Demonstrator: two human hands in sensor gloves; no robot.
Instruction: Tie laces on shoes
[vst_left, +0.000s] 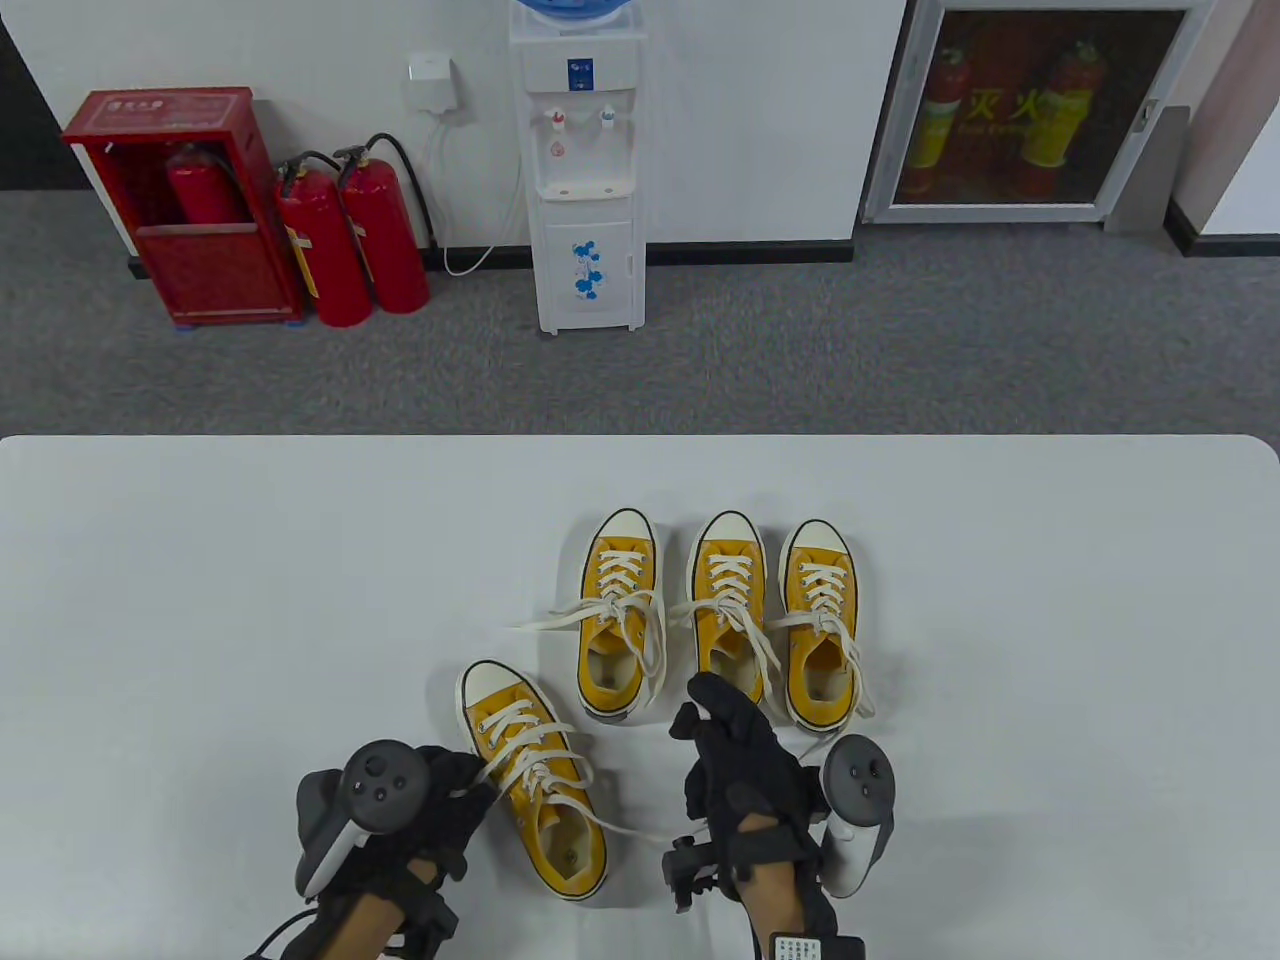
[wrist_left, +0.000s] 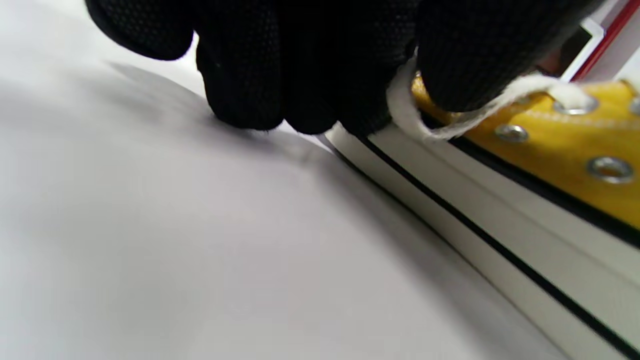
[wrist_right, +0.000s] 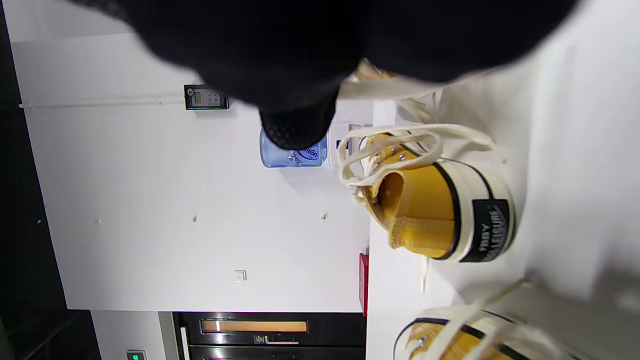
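A yellow sneaker (vst_left: 520, 745) lies tilted near the table's front edge, its white laces undone. My left hand (vst_left: 450, 795) sits at the shoe's left side and pinches one lace (vst_left: 488, 768). The left wrist view shows that lace (wrist_left: 405, 112) wrapped between my gloved fingers (wrist_left: 310, 65) beside the shoe's white sole (wrist_left: 500, 200). My right hand (vst_left: 735, 765) is to the right of the shoe. The other lace (vst_left: 625, 828) runs taut from the shoe into it. In the right wrist view a lace (wrist_right: 385, 90) comes out from under the glove (wrist_right: 310, 45).
Three more yellow sneakers stand in a row behind, toes away from me: left (vst_left: 620, 600), middle (vst_left: 728, 600), right (vst_left: 820, 610), all with loose laces trailing on the white table (vst_left: 200, 600). Beyond the far edge stand a water dispenser (vst_left: 585, 170) and red fire extinguishers (vst_left: 350, 240).
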